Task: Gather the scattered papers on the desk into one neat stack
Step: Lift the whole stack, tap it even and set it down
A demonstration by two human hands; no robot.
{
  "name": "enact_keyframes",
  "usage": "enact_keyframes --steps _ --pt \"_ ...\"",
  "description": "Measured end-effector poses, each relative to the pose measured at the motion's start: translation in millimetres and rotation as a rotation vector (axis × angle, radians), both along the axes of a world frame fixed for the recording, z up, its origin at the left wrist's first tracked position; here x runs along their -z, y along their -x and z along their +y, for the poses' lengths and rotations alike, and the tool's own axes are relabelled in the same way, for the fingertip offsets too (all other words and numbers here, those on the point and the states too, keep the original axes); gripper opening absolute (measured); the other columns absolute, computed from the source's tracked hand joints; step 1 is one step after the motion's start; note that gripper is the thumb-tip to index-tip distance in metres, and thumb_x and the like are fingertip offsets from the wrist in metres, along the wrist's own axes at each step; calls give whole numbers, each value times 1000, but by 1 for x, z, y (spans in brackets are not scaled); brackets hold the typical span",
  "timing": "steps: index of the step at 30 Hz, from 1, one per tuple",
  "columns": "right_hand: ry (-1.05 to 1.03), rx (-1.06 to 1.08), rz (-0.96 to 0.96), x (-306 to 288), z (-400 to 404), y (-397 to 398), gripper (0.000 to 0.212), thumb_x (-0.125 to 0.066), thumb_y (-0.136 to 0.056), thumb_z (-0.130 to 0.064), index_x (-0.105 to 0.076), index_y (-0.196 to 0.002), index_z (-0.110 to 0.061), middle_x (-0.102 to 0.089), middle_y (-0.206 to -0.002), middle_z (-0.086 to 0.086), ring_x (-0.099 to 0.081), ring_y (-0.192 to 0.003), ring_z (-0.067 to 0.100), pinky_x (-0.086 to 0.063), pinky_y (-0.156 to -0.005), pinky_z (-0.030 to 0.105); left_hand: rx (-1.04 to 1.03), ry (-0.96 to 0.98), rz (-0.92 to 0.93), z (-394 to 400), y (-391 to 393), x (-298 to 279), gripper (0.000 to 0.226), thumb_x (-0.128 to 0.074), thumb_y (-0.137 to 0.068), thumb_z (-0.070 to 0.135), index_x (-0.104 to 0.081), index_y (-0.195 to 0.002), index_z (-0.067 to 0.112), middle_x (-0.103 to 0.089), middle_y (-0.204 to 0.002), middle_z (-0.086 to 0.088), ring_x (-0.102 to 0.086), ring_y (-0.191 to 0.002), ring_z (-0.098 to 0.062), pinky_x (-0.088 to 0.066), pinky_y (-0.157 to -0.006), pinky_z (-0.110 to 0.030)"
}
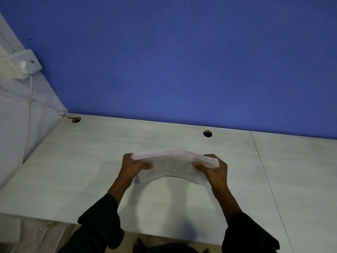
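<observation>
At centre frame, the left hand and right hand grip opposite ends of the paper stack. It bows upward above the desk, probably to square its edges.

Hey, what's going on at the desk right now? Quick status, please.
Left hand and right hand grip the paper stack by its ends, bowed upward above the desk. No loose sheets in view. Nothing in the way.

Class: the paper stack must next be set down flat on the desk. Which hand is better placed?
Neither alone: left hand and right hand grip opposite ends of the bowed paper stack above the desk.
</observation>
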State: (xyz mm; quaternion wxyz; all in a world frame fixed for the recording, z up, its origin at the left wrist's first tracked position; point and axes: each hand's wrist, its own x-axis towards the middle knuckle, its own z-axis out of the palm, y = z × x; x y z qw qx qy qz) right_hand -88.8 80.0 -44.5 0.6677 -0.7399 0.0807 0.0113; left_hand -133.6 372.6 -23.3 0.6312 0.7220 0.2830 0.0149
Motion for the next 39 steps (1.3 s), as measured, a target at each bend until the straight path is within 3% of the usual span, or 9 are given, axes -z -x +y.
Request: enact_keyframes --steps 3,9,13,16,21,27,32,35,39 --pt "-11 -44 27 10 -5 6 36 -94 -66 -4 -74 -94 -13 -77 -91 5 -73 -85 23 -61 -74 40 163 -206 -58 12 -1 -7 39 -91 -57 -4 -79 -89 14 -77 -89 -2 -74 -86 -23 -62 -76 -35" --pt "5 -71 45 21 0 6 39 -94 -66 -3 -73 -97 -12 -78 -94 6 -75 -88 27 -63 -77 48 723 -1070 70 -26 -42 -40 55 -88 -61 35 -70 -113 30 -71 -112 9 -66 -102 -17 -48 -89 -30" --pt "34 -61 42 32 2 8 43 -96 -64 -3 -75 -101 -12 -79 -97 5 -76 -91 25 -64 -80 46 958 -1115 106 -83 -67 -27 56 -79 -73 23 -61 -126 26 -63 -124 -4 -60 -112 -26 -47 -93 -33" --pt "103 27 104 42 3 10 64 -98 -64 -25 -66 -119 -17 -73 -113 -1 -71 -105 22 -60 -90 43 994 -1175 111 -92 -76 -22 44 -74 -82 22 -60 -123 17 -63 -123 -9 -60 -109 -28 -47 -88 -33" --pt "-182 151 383 51 1 9 108 -104 -51 -37 -48 -140 -9 -62 -130 5 -65 -117 25 -52 -106 48 774 -893 152 -59 -96 -54 67 -89 -70 36 -56 -124 14 -60 -121 -7 -60 -111 -29 -49 -89 -34" --pt "-475 -242 225 5 10 -16 75 -94 -71 -10 -59 -137 -13 -70 -132 10 -67 -122 31 -54 -103 54 662 7 33 -24 -87 -67 57 -93 -67 25 -70 -119 16 -75 -113 -2 -73 -104 -24 -59 -90 -48" --pt "-184 -30 74 -33 33 -32 42 -92 -72 -16 -71 -109 -15 -77 -102 0 -74 -98 26 -64 -81 41 186 177 -194 -53 -62 -43 32 -85 -76 9 -71 -104 15 -76 -101 -2 -74 -94 -25 -61 -67 -27" --pt "-146 2 -30 -46 39 -36 30 -90 -76 -16 -68 -92 -28 -73 -91 -9 -73 -88 14 -61 -67 23 89 133 -216 -59 -61 -43 44 -83 -80 19 -62 -118 22 -70 -106 5 -69 -93 -15 -60 -70 -27" --pt "-125 -22 -58 -39 33 -32 36 -93 -71 -16 -70 -96 -29 -76 -95 -10 -74 -86 10 -62 -71 25 67 106 -192 -51 -58 -41 55 -89 -70 10 -60 -114 24 -66 -104 7 -66 -91 -11 -58 -71 -26"
